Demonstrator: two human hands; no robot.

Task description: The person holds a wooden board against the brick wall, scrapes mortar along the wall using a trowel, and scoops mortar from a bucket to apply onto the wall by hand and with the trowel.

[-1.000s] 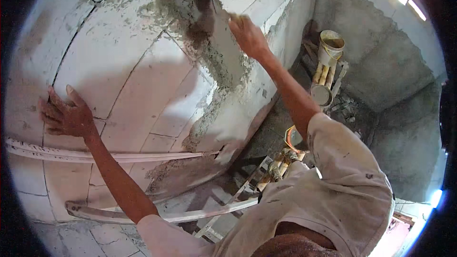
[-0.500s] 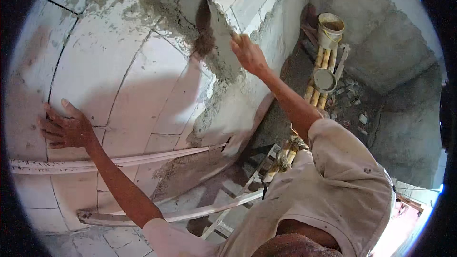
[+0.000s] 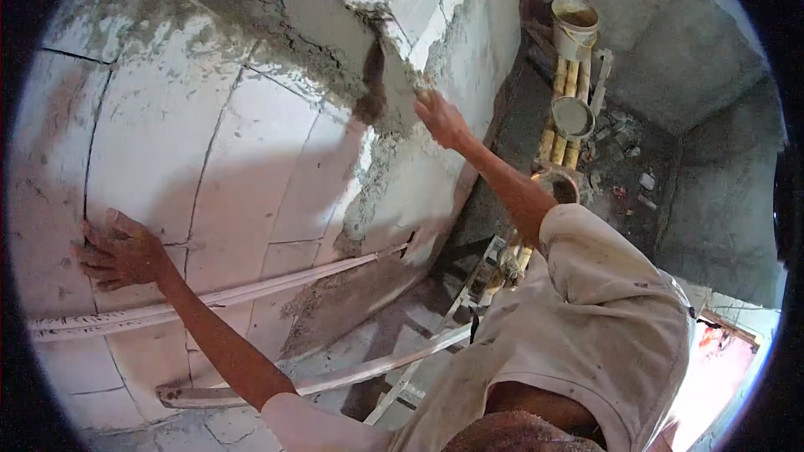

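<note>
My right hand is closed on the handle of a trowel, whose grey blade is seen nearly edge-on against the wall. The blade lies at a band of wet grey mortar beside the wall's corner, and its contact edge is hard to make out. Farther left, my left hand rests with spread fingers on the pale block wall, holding nothing. A dark shadow falls on the mortar beside the trowel.
A pale bucket and a round pan stand on bamboo poles to the right. Below my arms run a long white strip along the wall and a wooden bar. Rubble lies at the far right.
My right hand and the trowel have come a little toward me along the mortar band. The view has shifted slightly. My left hand keeps its place on the wall.
</note>
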